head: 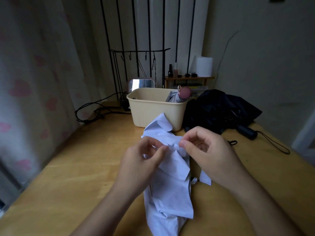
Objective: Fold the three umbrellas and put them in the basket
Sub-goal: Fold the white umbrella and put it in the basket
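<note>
1. Head view, near field: the pale lilac umbrella (167, 176) lies lengthwise on the wooden table (71, 176), running from the person's lap toward the basket, so both hands can work along its canopy; the left hand (144, 159) pinches a pleat of the fabric between thumb and fingertips, and the right hand (206, 150) nips the neighbouring fold just beside it; both hands grasp cloth, apparently to gather the loose panels into neat flaps before rolling.
2. Head view, middle: the cream basket (153, 109) stands just beyond the umbrella's far tip, within easy reach for the drop-in; a folded umbrella with a pink handle (185, 93) already stands on end in its right corner, leaving the left side free.
3. Head view, right: the black umbrella (219, 109) lies slumped and unfolded beside the basket, its handle (247, 132) and wrist cord (272, 143) pointing at the table's right edge; it seems parked there as the last one to fold.
4. Judged progress: one stowed, one in hand, one waiting.
</note>
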